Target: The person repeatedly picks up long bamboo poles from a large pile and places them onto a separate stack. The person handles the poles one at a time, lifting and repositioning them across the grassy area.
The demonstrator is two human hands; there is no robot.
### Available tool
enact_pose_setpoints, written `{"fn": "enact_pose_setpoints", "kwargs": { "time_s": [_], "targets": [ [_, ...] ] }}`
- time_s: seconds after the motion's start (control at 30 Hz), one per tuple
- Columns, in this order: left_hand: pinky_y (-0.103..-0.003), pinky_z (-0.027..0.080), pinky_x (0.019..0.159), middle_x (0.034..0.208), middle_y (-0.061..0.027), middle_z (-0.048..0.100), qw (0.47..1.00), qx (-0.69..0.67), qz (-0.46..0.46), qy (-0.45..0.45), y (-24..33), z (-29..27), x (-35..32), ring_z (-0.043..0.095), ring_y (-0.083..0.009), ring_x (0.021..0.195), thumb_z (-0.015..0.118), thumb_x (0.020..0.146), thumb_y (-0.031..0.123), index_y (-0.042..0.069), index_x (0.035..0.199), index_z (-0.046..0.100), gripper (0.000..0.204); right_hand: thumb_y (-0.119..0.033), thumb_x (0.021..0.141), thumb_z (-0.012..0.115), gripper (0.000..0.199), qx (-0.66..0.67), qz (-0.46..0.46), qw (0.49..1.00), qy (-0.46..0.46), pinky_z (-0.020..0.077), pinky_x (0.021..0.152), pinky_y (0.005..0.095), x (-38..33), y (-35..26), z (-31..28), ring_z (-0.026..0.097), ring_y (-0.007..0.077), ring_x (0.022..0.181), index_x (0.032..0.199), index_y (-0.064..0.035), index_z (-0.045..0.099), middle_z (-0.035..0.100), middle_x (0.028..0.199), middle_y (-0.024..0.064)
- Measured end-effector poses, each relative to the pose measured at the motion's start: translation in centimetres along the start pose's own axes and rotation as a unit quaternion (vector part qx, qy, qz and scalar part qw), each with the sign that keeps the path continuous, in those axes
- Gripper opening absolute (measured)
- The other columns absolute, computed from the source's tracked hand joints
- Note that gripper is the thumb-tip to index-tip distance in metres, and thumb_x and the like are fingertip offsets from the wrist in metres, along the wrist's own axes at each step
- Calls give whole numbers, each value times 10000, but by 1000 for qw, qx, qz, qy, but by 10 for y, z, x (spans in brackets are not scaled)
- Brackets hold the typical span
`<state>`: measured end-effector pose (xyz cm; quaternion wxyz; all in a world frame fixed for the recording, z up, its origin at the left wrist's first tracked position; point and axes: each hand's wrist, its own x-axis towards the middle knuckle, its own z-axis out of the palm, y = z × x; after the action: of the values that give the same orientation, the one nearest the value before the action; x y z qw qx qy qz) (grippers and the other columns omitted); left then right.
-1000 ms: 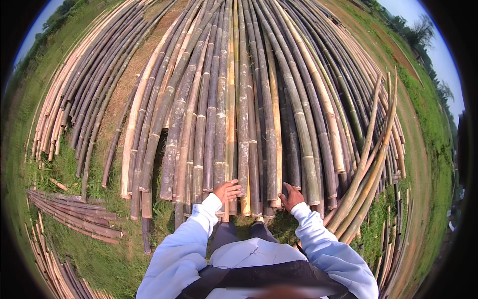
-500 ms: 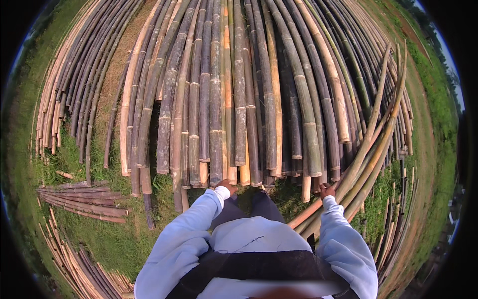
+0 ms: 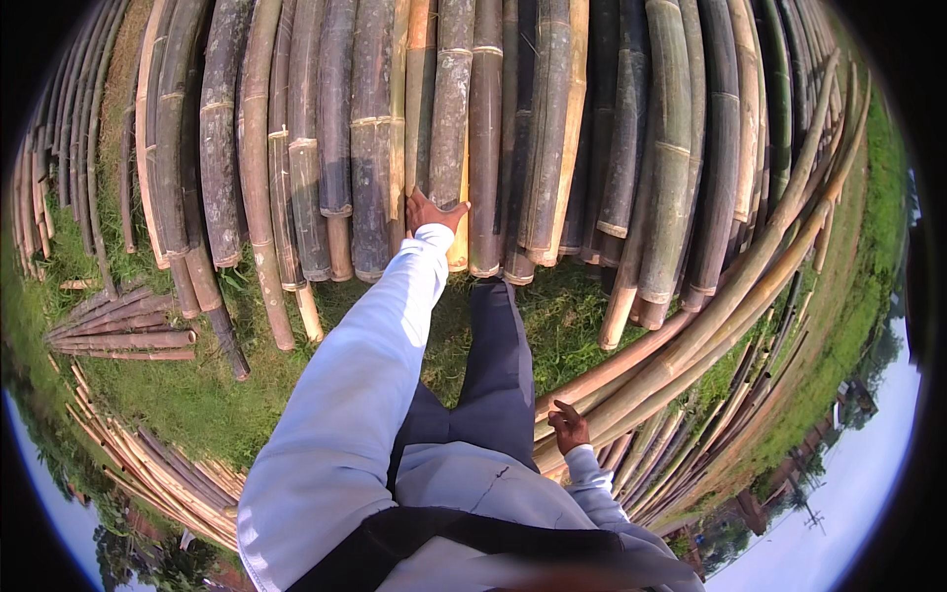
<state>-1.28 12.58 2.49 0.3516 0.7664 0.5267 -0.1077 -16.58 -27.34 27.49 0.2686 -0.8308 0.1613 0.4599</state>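
While the left hand [image 3: 431, 211] (arm outstretched) grips a bamboo pole [image 3: 455, 128], the right hand [image 3: 568, 428] hangs loosely curled, holding nothing.

The left hand [image 3: 431, 211] rests on a yellowish bamboo pole [image 3: 460, 148]; the right hand [image 3: 568, 429] hangs by slanted poles [image 3: 710, 316].

Outdoors in daylight. Green grass [image 3: 197, 395] underfoot, a thin pole bundle [image 3: 118, 331] lying at left, trees [image 3: 868, 365] far right, pale sky [image 3: 848, 493] beyond.

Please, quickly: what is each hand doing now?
Left hand: gripping the end of a bamboo pole.
Right hand: loosely curled, holding nothing, beside slanted poles.
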Motion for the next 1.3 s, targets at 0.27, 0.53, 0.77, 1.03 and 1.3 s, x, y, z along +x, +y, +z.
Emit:
{"fn": "enact_pose_setpoints", "kwargs": {
  "time_s": [0.27, 0.53, 0.77, 1.03, 1.3],
  "targets": [
    [-412, 435, 988, 1232, -253, 543, 985, 17, -110, -133, 21, 12, 34, 541, -376, 1139, 818, 635, 273, 11, 1404, 283, 973, -255, 870, 621, 452, 110, 109, 988, 4, 521, 733, 302, -28, 39, 41, 664, 202, 824, 1228, 10, 543, 678, 921, 166],
    [-442, 465, 922, 1082, -285, 597, 996, 60, -23, -66, 38, -146, -20, 574, -432, 1037, 830, 591, 319, -44, 1322, 305, 970, -305, 864, 608, 473, -4, -5, 1000, 11, 520, 665, 287, 12, 57, 49, 649, 169, 751, 1184, 41, 575, 684, 868, 132],
    [-441, 444, 931, 1060, -253, 623, 979, 183, -10, 88, -20, -436, -27, 586, -400, 1041, 833, 593, 334, -49, 1332, 304, 987, -276, 855, 593, 449, 265, -132, 953, -64, 510, 653, 270, 105, 29, 26, 642, 153, 737, 1163, 51, 588, 684, 838, 113],
    [-484, 187, 1113, 1376, -131, 458, 855, 343, -244, 305, -144, -629, 51, 400, -240, 1301, 618, 815, 270, 126, 1316, 480, 539, -211, 843, 570, 372, 21, -37, 998, 48, 533, 645, 284, 86, -24, -3, 651, 178, 718, 1100, 54, 617, 687, 871, 145],
    [-436, 328, 1067, 1433, -175, 364, 983, 179, -30, 7, -144, -403, 45, 391, -295, 1304, 620, 804, 267, 74, 1348, 429, 608, -422, 820, 622, 460, -101, -101, 979, 149, 537, 678, 350, 40, -72, -9, 676, 228, 731, 978, 6, 687, 677, 752, 173]
  ]
}}
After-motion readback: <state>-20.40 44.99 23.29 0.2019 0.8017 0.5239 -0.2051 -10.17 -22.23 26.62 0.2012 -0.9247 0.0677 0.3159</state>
